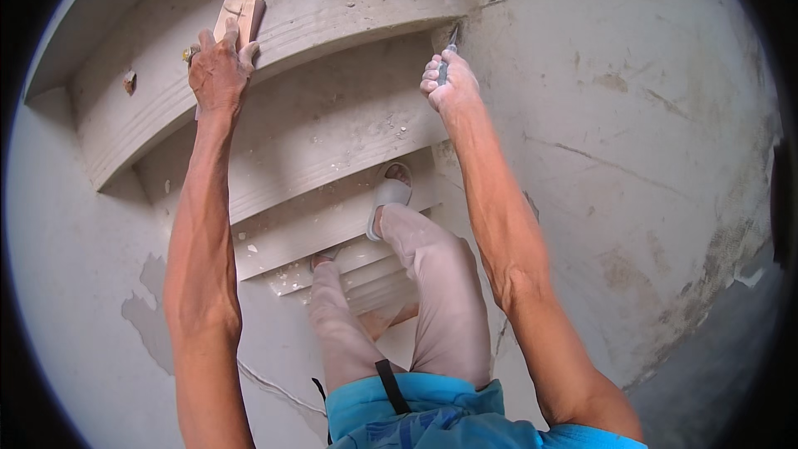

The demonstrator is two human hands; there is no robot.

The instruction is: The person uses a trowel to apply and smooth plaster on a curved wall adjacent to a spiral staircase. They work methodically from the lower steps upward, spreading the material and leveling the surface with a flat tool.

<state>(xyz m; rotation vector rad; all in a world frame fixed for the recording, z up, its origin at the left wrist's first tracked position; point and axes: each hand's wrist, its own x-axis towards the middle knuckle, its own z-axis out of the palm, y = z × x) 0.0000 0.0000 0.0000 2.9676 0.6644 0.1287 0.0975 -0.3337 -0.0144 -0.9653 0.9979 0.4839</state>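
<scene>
Beside the wall (615,116), the slim tool (443,73) points forward, slightly right.

Left fingers (231,31) on wooden block (246,10), right fingers (431,75) around slim tool (443,73)

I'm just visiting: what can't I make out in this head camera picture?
All in the head view:
- Left hand: its back hides the palm and its grip on the block.
- Tool: right hand covers part of the handle; its tip is too small to tell whether it touches the wall.
- Cord: ends hidden behind left forearm and shirt.
- Shirt: cut off by the lower edge.
</scene>
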